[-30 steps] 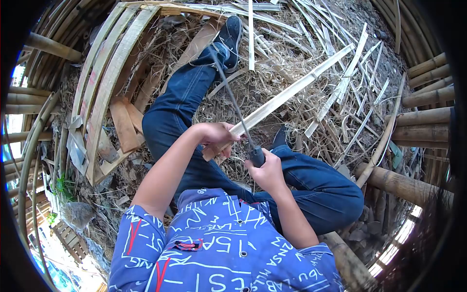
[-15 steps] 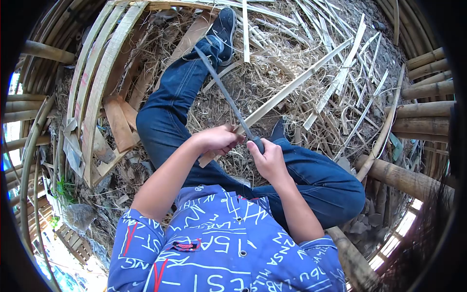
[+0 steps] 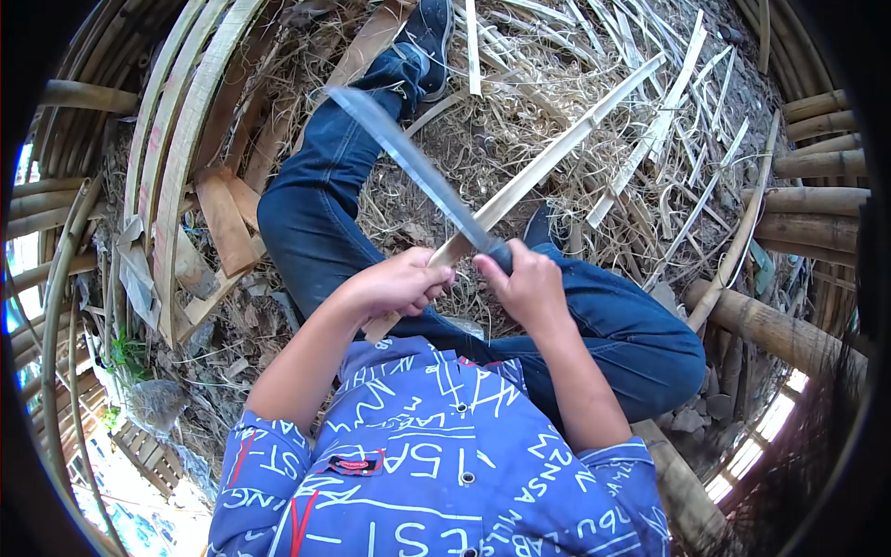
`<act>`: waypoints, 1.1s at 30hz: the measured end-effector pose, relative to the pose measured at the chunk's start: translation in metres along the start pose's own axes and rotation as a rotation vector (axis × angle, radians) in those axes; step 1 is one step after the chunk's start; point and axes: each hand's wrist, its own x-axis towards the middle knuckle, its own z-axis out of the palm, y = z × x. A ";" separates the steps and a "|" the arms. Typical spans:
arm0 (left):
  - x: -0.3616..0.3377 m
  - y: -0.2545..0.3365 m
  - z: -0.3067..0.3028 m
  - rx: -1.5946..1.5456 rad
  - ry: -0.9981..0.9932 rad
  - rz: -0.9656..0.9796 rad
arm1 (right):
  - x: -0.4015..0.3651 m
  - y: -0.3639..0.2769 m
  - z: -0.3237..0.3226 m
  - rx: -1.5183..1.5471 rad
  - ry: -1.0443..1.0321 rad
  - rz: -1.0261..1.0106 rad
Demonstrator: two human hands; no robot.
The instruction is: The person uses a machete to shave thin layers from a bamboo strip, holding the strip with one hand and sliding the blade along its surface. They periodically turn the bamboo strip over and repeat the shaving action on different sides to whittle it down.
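My left hand is closed round the lower part of a long, pale bamboo strip, whose short end pokes out below the fist near my shirt. From there the strip slants away to the upper right. In my right hand is the dark handle of a machete, gripped with the thumb along its near side. Its long grey blade points up and to the left, over my bent leg in this view. Close to the handle, the blade crosses the strip just beyond my left hand.
Curly shavings and loose bamboo strips cover the ground ahead. Curved wooden slats stand at the left, beside a brown wood block. Bamboo poles wall the right side. My jeans-clad legs frame the work.
The machete has turned, showing more of its blade face, and its tip has swung left. My left hand and the strip have shifted slightly down and left; my right hand has moved slightly right.
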 end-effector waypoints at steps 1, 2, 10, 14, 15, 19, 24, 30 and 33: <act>-0.003 -0.004 0.002 0.001 -0.001 -0.004 | 0.004 0.005 -0.002 -0.016 0.012 0.049; -0.006 -0.008 0.004 -0.005 0.003 -0.025 | 0.010 0.013 -0.006 0.016 0.007 0.105; -0.020 -0.016 0.010 -0.011 0.000 -0.030 | 0.025 0.039 -0.012 -0.149 0.062 0.081; -0.036 -0.025 0.009 -0.049 -0.020 -0.063 | 0.050 0.071 -0.018 -0.162 0.161 0.114; -0.038 -0.026 0.009 -0.042 -0.020 -0.066 | 0.056 0.075 -0.021 -0.192 0.171 0.100; -0.044 -0.026 0.008 -0.043 0.019 -0.059 | 0.064 0.075 -0.030 -0.244 0.106 0.119; -0.051 -0.031 0.006 -0.070 0.040 -0.068 | 0.077 0.080 -0.026 -0.225 0.149 0.140; -0.071 -0.045 0.003 -0.071 0.013 -0.073 | 0.096 0.102 -0.040 -0.239 0.170 0.200; -0.080 -0.045 0.001 -0.066 0.030 -0.086 | 0.100 0.105 -0.041 -0.350 0.175 0.153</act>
